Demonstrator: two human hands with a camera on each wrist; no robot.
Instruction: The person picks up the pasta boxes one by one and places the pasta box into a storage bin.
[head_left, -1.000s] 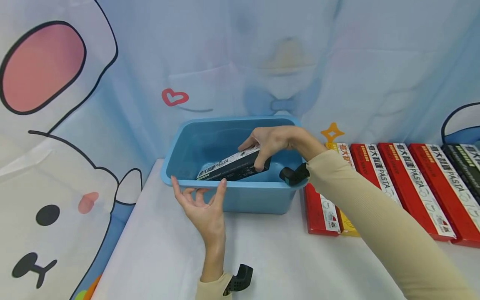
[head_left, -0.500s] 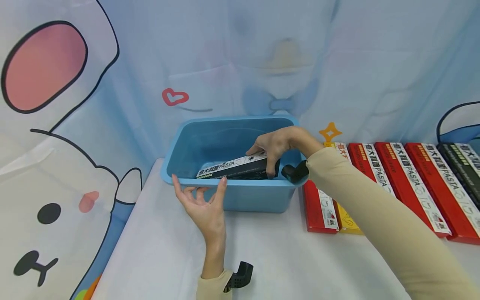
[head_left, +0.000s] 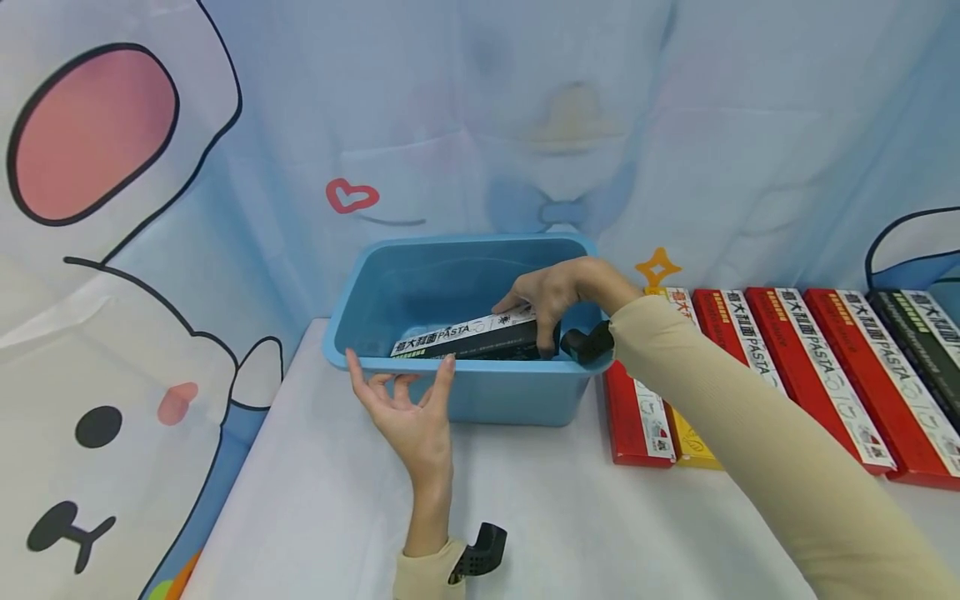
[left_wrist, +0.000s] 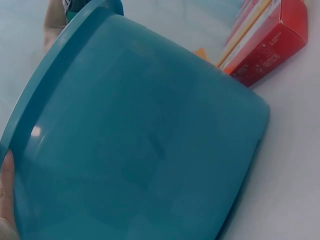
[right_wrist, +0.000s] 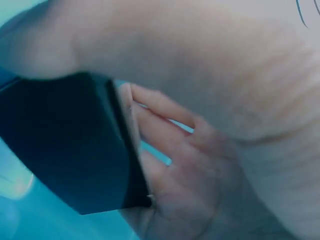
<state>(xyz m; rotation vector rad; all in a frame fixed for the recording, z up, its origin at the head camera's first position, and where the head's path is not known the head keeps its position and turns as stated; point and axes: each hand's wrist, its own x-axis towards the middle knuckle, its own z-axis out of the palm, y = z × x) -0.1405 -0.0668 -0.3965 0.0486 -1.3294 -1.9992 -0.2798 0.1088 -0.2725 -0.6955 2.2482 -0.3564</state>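
My right hand (head_left: 551,296) reaches down into a blue plastic bin (head_left: 480,392) and grips the right end of a black pasta box (head_left: 487,335). The box lies slantwise inside, its white label strip facing up and its left end low near the front wall. In the right wrist view, thumb and fingers lie on opposite sides of the dark pasta box (right_wrist: 75,145). My left hand (head_left: 412,425) holds the bin's front rim, with thumb and one fingertip at the rim and other fingers bent beneath it. In the left wrist view, the bin wall (left_wrist: 140,130) fills most of the picture.
Right of the bin, several red pasta boxes (head_left: 817,375) lie in a row, with a yellow box (head_left: 693,442) among them and another black box (head_left: 918,342) at the far right. My right sleeve (head_left: 750,442) covers part of the row. A printed curtain (head_left: 480,125) hangs behind.
The black pasta box has come down lower into the bin and shifted slightly right, with the right hand still around it. The left hand stays at the rim.
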